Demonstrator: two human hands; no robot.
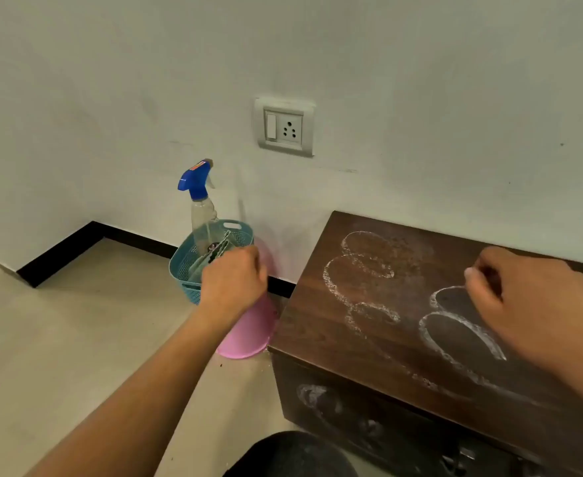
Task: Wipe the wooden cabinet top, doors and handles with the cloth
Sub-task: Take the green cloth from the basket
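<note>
Reaching toward ten o'clock, we have our left hand (233, 277) at the rim of the teal basket (183, 270) that stands on the floor beside the cabinet (369, 325). The fingers curl down over something pale green folded inside; we take it for the cloth (210, 258), though whether the hand has closed on it we cannot tell. A spray bottle (202, 208) stands upright in the same basket, so the cleaning kit is kept together within arm's length of the work. Just behind the hand, at its three o'clock, a pink tub (248, 335) sits between basket and cabinet.

Our right hand (524, 304) hovers at three o'clock over the cabinet top, loosely clenched, with nothing visible in it; it seems parked there, ready to brace or to take the cloth. White chalky loops mark the top and the front face below, which is why we judge wiping has not begun.
</note>
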